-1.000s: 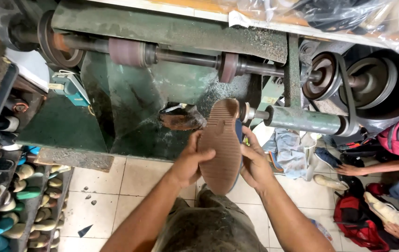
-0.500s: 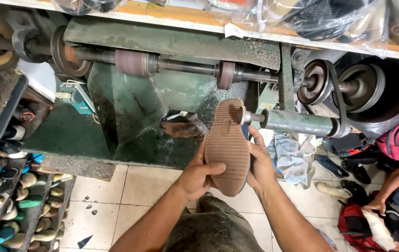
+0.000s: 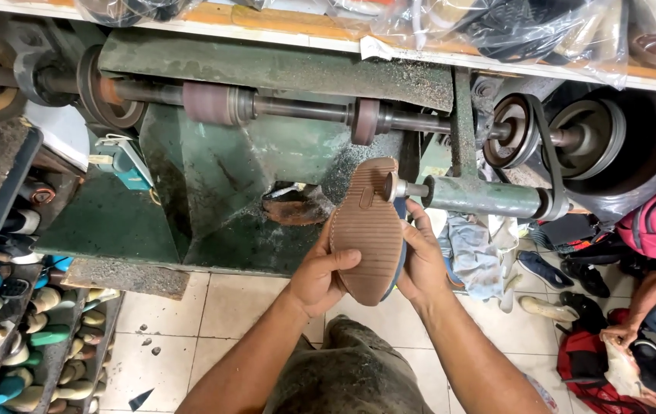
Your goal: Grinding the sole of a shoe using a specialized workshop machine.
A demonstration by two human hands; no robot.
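Both hands, left hand (image 3: 318, 277) and right hand (image 3: 422, 264), are gripping the brown shoe sole (image 3: 368, 228), now pressing its edge nearer the small spindle wheel (image 3: 391, 186).

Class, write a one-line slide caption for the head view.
Both hands, left and right, press a brown sandal sole against a small grinding spindle.

Clear plastic bags (image 3: 496, 27) sit in a row along the shelf (image 3: 282, 23) at the top, right of centre, bulging, with dark items showing through. A small white paper tag (image 3: 376, 47) hangs off the shelf edge near the middle. One more clear bag (image 3: 124, 8) sits top left, cut off by the frame; no screens or signs.
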